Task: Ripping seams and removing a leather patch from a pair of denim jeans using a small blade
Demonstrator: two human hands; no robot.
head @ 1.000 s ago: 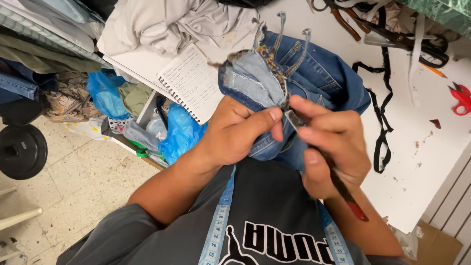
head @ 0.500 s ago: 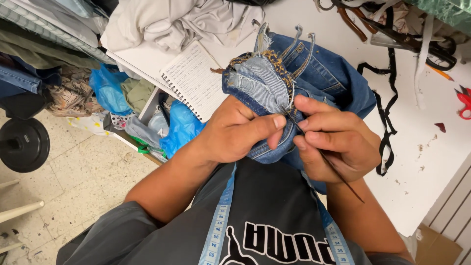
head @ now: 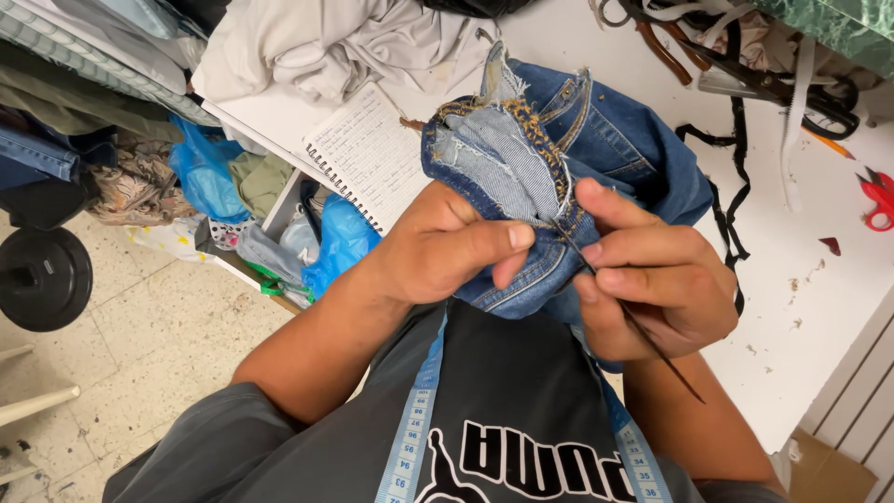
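Note:
My left hand [head: 445, 247] grips a bunched pair of blue jeans [head: 596, 140], thumb pressed along the folded seam at the frayed, turned-out waistband. My right hand [head: 652, 275] pinches a thin dark pointed tool [head: 643, 335]; its tip sits at the seam stitches and its long handle slants down and right past my palm. The jeans rest partly on a white table [head: 801, 307] and partly in my lap. A blue measuring tape [head: 410, 428] hangs round my neck over a dark shirt.
A spiral notebook [head: 368, 154] lies on the table beside a heap of pale cloth [head: 317, 42]. Black straps [head: 736, 177], large scissors [head: 745, 79] and red-handled scissors [head: 875, 196] lie right. Blue plastic bags [head: 340, 242] and a black weight plate [head: 42, 279] sit left on the floor.
The view has shifted slightly and the jeans sit a little lower. My right hand has turned so the tool's handle now points down and right, its tip staying at the seam.

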